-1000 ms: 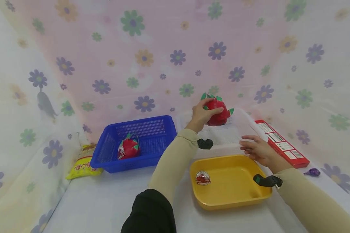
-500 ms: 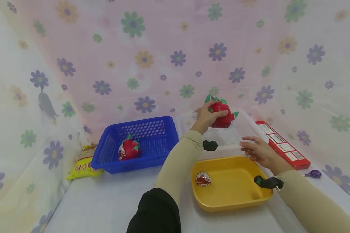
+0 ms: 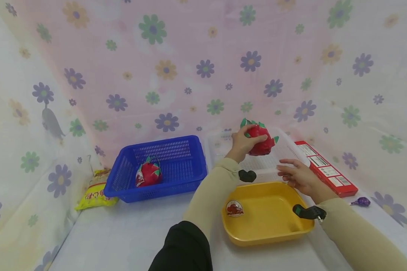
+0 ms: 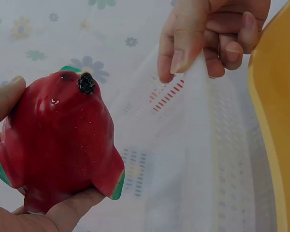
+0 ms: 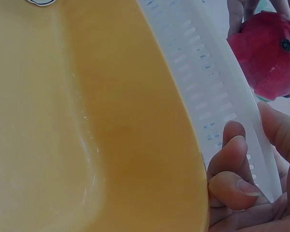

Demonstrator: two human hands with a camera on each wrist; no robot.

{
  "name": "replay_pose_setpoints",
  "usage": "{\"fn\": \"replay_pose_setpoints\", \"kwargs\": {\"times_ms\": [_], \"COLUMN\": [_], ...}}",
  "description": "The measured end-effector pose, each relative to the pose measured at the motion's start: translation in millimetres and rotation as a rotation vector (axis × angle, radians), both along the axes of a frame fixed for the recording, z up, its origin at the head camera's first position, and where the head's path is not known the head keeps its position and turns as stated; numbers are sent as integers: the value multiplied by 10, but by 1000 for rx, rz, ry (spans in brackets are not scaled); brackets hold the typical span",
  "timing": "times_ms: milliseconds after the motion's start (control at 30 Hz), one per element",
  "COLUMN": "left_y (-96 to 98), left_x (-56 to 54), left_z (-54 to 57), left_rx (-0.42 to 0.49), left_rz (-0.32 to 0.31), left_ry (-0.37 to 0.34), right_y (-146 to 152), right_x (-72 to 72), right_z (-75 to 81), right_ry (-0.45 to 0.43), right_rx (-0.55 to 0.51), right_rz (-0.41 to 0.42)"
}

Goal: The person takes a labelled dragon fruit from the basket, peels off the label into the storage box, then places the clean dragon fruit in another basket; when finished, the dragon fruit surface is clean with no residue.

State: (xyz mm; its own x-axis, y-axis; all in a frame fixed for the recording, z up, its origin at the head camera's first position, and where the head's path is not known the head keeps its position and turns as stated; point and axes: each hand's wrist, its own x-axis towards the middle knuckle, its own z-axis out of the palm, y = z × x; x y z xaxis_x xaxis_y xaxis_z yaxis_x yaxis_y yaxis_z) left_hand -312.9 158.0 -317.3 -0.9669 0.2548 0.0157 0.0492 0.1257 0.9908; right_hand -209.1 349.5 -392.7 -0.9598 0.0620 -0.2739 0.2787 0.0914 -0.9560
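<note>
My left hand [image 3: 241, 145] holds a red dragon fruit [image 3: 259, 143] with green-tipped scales over the white mesh basket [image 3: 218, 148]. Thumb and fingers curve around the fruit's sides, its dark stem end facing the camera in the left wrist view. My right hand [image 3: 300, 180] hovers by the basket's near right corner, fingers loosely bent, holding nothing. In the right wrist view its thumb and fingers overlap the basket's rim. A yellow tray [image 3: 264, 218] with a round sticker lies just below that hand.
A blue basket [image 3: 176, 160] on the left contains another dragon fruit [image 3: 149, 174]. Beyond it lies a yellow snack bag [image 3: 96, 194]. At the right are a red box [image 3: 327, 169] and a small purple-wrapped lollipop [image 3: 361, 202]. A flowered curtain closes off the back.
My left hand has carried the dragon fruit to the right and then lowered it over the white basket. The right hand has stayed nearly still.
</note>
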Motion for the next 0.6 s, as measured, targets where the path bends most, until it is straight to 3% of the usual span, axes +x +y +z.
{"fn": "replay_pose_setpoints", "kwargs": {"times_ms": [367, 600], "left_y": [108, 181], "left_x": [-2, -5], "left_z": [-150, -208], "left_rx": [-49, -107], "left_rz": [9, 50], "left_ry": [-21, -13], "right_y": [-2, 6], "right_x": [2, -11], "right_z": [2, 3], "right_ry": [-4, -8], "right_rx": [2, 2], "right_rz": [-11, -11]}}
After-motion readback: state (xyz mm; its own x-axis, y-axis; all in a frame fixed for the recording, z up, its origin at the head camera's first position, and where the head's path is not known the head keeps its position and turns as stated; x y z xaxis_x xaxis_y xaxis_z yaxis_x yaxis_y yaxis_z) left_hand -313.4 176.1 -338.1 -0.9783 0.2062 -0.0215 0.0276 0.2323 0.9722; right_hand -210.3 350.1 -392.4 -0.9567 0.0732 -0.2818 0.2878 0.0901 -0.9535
